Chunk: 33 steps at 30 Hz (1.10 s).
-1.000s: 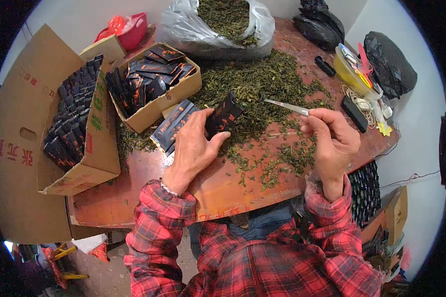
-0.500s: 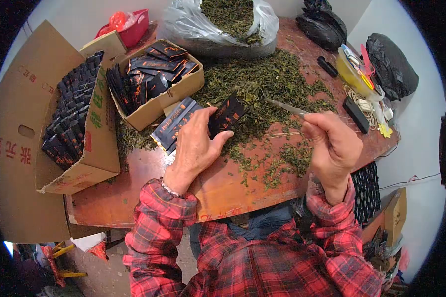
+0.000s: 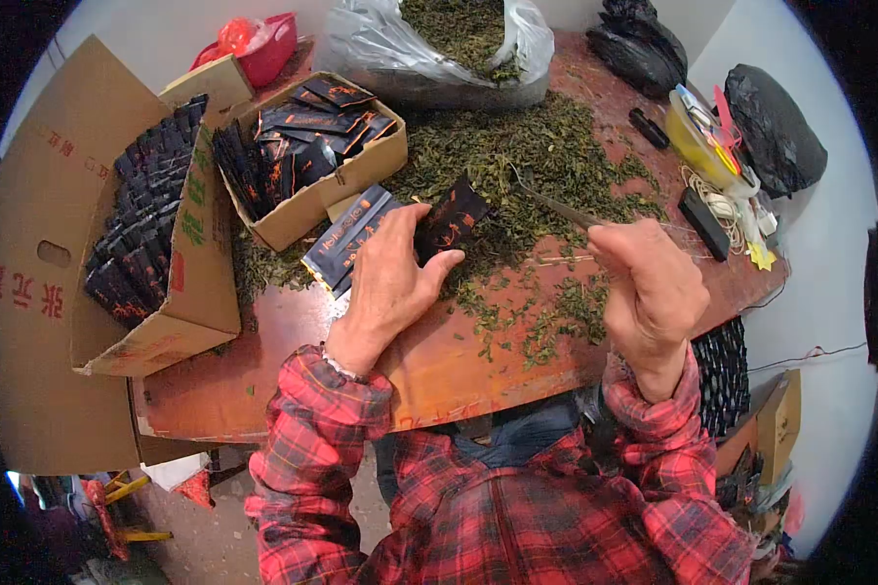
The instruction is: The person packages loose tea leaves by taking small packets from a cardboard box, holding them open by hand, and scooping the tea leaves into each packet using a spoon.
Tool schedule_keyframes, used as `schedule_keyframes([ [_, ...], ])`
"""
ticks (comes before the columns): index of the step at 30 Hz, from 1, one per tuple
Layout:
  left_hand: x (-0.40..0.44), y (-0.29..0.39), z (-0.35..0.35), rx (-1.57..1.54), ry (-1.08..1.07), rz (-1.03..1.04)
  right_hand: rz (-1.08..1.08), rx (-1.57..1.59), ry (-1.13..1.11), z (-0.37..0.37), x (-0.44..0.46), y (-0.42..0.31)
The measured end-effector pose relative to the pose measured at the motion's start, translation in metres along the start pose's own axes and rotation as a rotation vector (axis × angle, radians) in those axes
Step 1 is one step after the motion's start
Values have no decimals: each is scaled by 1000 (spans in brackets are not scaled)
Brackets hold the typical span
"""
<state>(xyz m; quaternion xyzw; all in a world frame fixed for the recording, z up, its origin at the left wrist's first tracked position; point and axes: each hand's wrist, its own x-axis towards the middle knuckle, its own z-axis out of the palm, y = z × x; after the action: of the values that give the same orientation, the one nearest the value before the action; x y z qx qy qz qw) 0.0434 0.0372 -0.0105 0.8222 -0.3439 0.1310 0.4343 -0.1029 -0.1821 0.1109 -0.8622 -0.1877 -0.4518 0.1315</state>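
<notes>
My left hand is closed around a small black packet with orange print, its upper end pointing toward the loose tea leaves. More black packets lie flat under and beside that hand's fingers. Slim metal tweezers are pinched between the thumb and fingers of my right hand. Their tip is at the leaf pile, a little to the right of the packet. Whether the tip grips any leaf is too small to tell.
A small carton and a larger cardboard box hold many black packets. Behind the pile stands a clear plastic bag of leaves. At the right are a yellow container, a cable and black bags.
The tweezers' tip has shifted slightly up and left over the leaves. My left hand keeps its hold on the packet; the whole view has shifted a little.
</notes>
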Motion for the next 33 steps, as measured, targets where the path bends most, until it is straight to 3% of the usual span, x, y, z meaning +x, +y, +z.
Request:
schedule_keyframes([
  [33,0,-2,0,7,53,66,-127,-26,35,6,-3,-6],
])
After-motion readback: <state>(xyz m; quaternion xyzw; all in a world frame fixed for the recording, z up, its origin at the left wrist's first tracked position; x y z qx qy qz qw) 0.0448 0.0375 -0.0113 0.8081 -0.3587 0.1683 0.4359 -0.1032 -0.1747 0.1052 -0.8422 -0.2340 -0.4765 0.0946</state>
